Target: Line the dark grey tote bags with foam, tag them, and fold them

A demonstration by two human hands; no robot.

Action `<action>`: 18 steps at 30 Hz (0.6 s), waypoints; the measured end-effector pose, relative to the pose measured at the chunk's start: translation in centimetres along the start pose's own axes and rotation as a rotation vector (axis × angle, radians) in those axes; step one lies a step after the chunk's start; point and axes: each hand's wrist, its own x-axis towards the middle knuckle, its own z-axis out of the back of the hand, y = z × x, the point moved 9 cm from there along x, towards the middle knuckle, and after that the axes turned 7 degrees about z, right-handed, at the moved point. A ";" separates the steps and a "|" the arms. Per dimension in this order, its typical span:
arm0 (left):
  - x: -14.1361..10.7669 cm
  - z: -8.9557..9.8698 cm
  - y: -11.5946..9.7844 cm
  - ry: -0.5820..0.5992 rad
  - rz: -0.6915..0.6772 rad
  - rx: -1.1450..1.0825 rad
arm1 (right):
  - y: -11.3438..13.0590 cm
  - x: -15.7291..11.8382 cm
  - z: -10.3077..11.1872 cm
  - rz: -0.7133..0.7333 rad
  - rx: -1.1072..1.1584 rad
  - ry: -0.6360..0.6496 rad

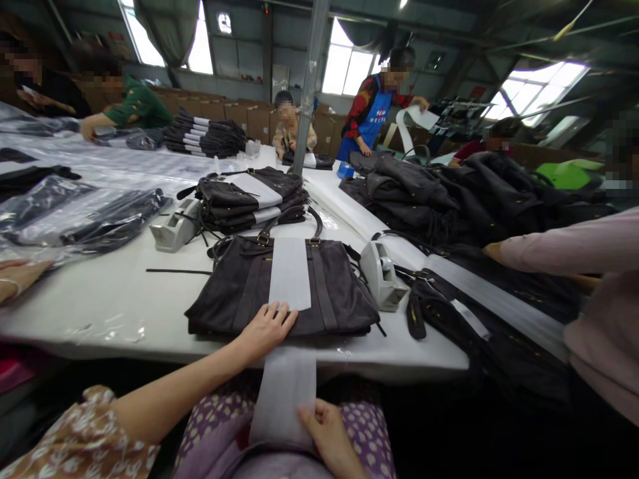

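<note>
A dark grey handbag [234,286] lies flat at the table's front edge, its handles pointing away from me. Down the middle of its upper face runs a white wrapping strip [289,269]. My left hand [269,326] rests with fingers stretched out on the strip's near end and the bag. Over my lap hangs another length of white strip [284,392], passing up under the bag's front edge; where it goes beneath is hidden. The right edge of this hanging length is pinched between the thumb and curled fingers of my right hand [327,432].
Tape dispensers stand left [174,226] and right [383,276] of the bag. Behind it are stacked wrapped bags [249,193]. A large heap of dark bags [449,199] covers the right side, where a co-worker's pink sleeve [564,243] reaches in. A metal post [307,86] rises mid-table.
</note>
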 end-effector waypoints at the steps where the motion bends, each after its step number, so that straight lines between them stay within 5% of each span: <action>1: 0.0 0.1 0.0 0.002 -0.002 0.006 | 0.6 -0.1 -0.8 -0.003 0.003 0.010; 8: 0.1 0.6 0.2 -0.001 -0.006 -0.018 | 3.9 -2.8 -2.6 0.012 0.051 0.019; 18: -0.6 -1.2 -0.5 -0.078 0.046 0.031 | -2.7 -1.9 -0.8 0.010 -0.135 -0.119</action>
